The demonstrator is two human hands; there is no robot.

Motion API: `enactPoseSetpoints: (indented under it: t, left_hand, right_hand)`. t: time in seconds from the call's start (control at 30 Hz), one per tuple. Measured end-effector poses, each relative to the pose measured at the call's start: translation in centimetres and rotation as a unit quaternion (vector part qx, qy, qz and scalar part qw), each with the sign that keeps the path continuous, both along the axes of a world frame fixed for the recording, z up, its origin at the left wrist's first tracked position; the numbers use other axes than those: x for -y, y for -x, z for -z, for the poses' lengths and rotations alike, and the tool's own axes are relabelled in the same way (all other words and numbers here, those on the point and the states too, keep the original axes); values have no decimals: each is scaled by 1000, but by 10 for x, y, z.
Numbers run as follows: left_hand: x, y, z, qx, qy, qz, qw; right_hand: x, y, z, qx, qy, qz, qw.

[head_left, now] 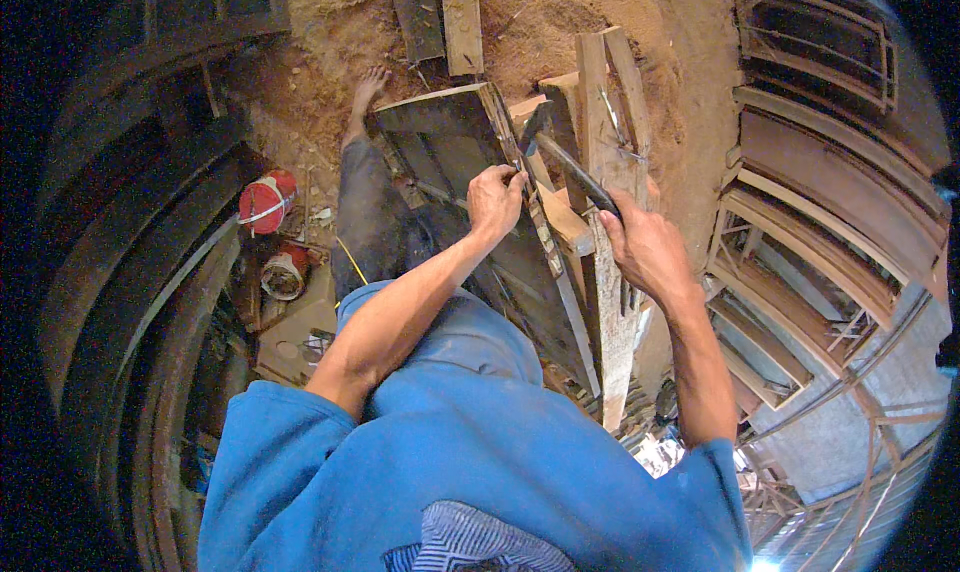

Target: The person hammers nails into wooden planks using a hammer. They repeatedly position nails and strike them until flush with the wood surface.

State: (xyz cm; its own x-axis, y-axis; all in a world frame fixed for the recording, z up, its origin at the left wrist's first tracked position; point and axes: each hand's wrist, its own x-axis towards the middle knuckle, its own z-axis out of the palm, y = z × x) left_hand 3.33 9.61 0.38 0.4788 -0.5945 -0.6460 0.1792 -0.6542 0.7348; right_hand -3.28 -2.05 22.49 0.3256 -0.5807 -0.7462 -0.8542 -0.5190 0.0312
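Note:
My right hand [645,247] is wrapped round the handle of a hammer [577,170]. The hammer's dark head sits just above and right of my left fingertips, near the edge of a dark wooden panel [440,122]. At that edge, my left hand [495,204] is closed in a pinch; whatever is between thumb and fingers is too small to make out. The panel stands tilted in front of me, its long worn edge [550,247] running down toward my body. Close on the right are a short pale wood block [567,222] and a long weathered board [605,172].
Sawdust covers the ground [560,17], where two planks [462,22] lie ahead. A red container [267,202] and an open paint-stained can [285,272] stand at left. Wooden frames [800,242] line the right side. My bare foot [371,84] is beside the panel.

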Motion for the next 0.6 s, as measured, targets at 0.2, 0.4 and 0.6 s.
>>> enactPoseSetpoints:
  t: [0.2,0.4,0.6]
  left_hand:
    - [-2,11,5,35,48,-71,996]
    - [-3,13,9,28,44,-56,997]
    - [-2,8,10,28,29,-22,999]
  right_hand:
    - [9,-19,8,-15,-16,-74,997]
    - [12,-29,10,21,-3,-123,992]
    - [15,-31,12,2,-7,-145,989]
